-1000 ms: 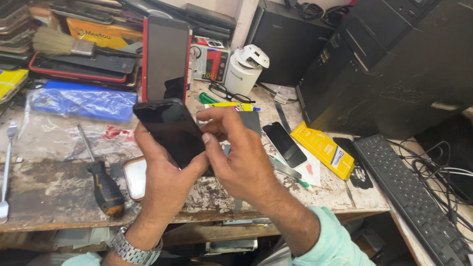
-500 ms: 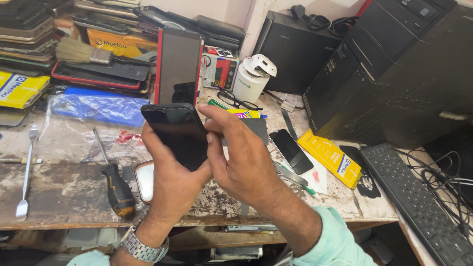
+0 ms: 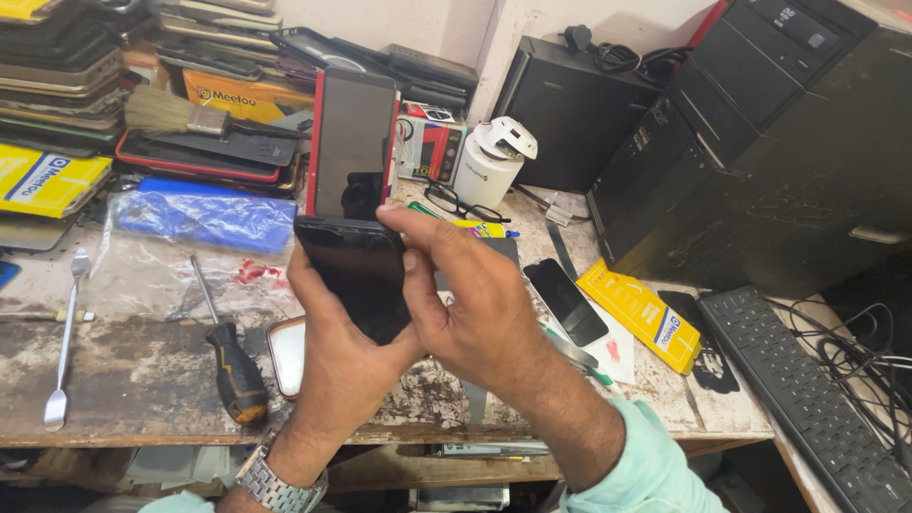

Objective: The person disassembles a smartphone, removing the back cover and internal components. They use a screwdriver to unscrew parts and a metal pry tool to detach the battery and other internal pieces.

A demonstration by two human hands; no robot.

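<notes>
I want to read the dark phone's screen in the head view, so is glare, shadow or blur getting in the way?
Head view: sharp and evenly lit, no motion blur. The black phone, held in the left hand with the right hand at its edge, shows only faint sheen; the propped red-edged phone behind mirrors a dark silhouette. Soft shadows; slight wide-angle bending at edges.

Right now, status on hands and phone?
Left hand grips black phone above bench. Right hand pinches its right edge. Screwdriver and red-cased phone nearby, not obstructing.
</notes>
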